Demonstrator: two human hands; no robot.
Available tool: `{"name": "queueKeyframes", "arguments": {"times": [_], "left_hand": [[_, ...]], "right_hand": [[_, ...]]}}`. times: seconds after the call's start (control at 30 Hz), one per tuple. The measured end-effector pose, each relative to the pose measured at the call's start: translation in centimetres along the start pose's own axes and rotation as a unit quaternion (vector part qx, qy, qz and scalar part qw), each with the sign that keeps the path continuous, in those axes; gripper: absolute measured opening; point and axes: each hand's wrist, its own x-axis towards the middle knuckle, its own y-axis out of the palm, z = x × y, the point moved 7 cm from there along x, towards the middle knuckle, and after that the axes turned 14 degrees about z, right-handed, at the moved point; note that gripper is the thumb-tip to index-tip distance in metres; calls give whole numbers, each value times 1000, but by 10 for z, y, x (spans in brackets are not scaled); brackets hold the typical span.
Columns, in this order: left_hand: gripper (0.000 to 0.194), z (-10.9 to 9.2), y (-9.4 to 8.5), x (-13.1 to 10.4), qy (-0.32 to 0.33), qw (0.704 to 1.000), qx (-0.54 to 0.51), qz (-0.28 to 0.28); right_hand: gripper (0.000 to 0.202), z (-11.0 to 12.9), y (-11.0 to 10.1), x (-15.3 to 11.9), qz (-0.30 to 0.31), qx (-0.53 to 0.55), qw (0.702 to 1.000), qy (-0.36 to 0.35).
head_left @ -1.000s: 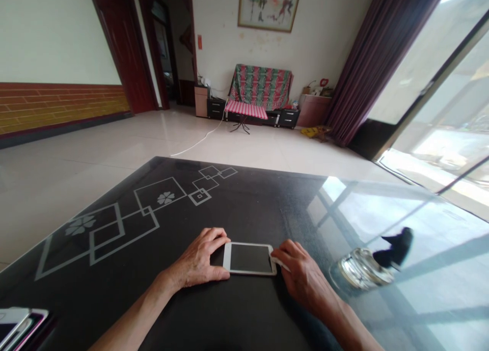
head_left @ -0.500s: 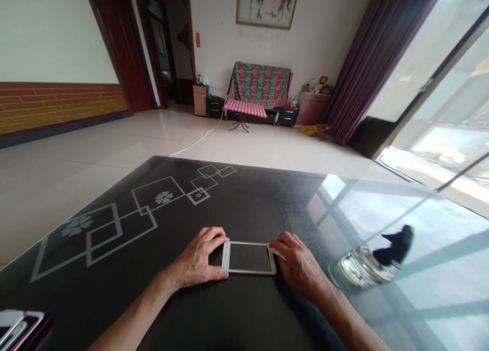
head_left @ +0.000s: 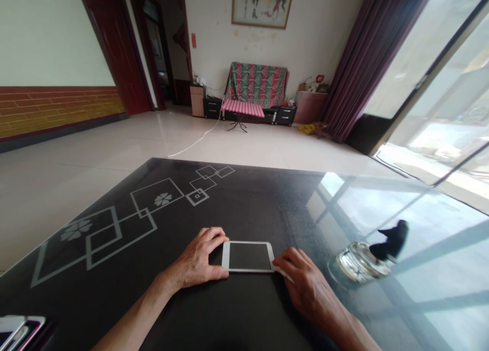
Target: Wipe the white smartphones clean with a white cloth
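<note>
1. The white phone (head_left: 249,257) lies flat on the black table (head_left: 244,203), with its dark screen turned upwards. It is placed between the two hands, and its long sides run from left to right.
2. The left hand (head_left: 200,257) is grasping the phone by its left end. The thumb is at the near left corner and the bent fingers are at the far left corner, so this end is held between them.
3. The right hand (head_left: 307,282) has its fingers curled around a small white thing (head_left: 283,272), which sticks out a little below them. It is too much covered to tell what it is. The fingertips are at the near right corner of the phone; whether the skin or the white thing meets the edge, one cannot tell.
4. To the right of the right hand, and apart from it, stands a clear glass vessel (head_left: 349,264). A black object (head_left: 397,239) rises at its right side.
5. In the lower left corner of the view there are several flat devices (head_left: 25,325), lying close together and partly cut off.
6. On the left part of the table runs a pale pattern (head_left: 163,199) of squares and flowers.
7. Beyond the table, on the light floor (head_left: 153,137), stands a small table with a striped top (head_left: 242,107). Behind it hangs a red and green cloth (head_left: 257,83).
</note>
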Motion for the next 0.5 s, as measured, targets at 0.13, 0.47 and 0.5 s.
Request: {"name": "queueKeyframes", "arguments": {"times": [0.13,0.47,0.5], "left_hand": [[58,0,1,0,-10,1000,5,6],[58,2,1,-1,-14,1000,10,6],[58,2,1,-1,-14,1000,11,7]], "right_hand": [[32,-1,-2,3,-4,-5,1000,-6],[33,5,-1,-6,23,1,1000,-12],[34,5,-1,-6,27,-1,1000,-13]]}}
